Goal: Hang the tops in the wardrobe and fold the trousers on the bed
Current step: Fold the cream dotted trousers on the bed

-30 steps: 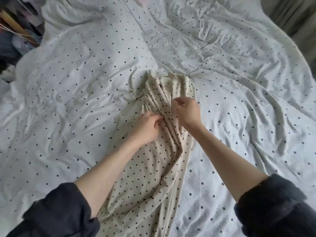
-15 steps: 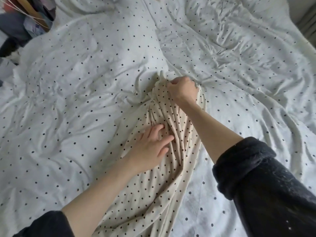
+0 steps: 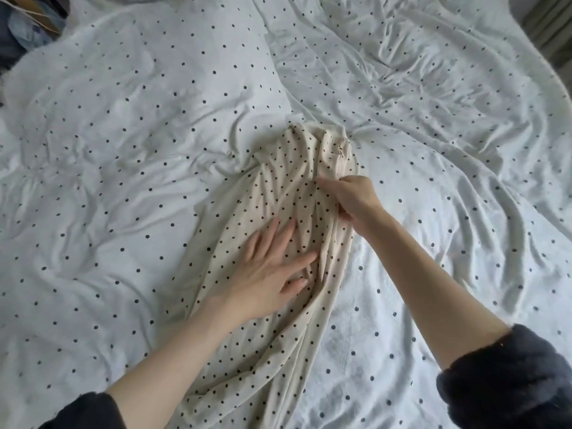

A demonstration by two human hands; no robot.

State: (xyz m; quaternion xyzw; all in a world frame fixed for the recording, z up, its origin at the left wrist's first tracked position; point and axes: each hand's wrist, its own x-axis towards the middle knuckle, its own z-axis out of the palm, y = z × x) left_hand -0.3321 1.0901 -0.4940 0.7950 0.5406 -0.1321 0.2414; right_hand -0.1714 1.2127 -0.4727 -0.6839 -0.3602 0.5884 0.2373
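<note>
Where the view begins nearest the person, two dark sleeves (image 3: 507, 379) are pushed up off bare forearms that reach out over the bed (image 3: 123, 150). Between the arms lies a pair of cream polka-dot trousers (image 3: 272, 335), bunched into long creases and running lengthwise away from the person on the white dotted duvet cover (image 3: 433, 212). Further out, the left hand (image 3: 272, 274) rests flat on the middle of the trousers, fingers straight and spread, pressing the cloth down. Just beyond and to the right, the right hand (image 3: 353, 196) has its fingers curled round a fold along the trousers' right edge, gripping it. Past both hands the gathered end of the trousers (image 3: 322, 140) lies crumpled on the cover. Farthest off, at the upper left corner, some clutter (image 3: 28, 23) shows beside the bed, too blurred to name.
</note>
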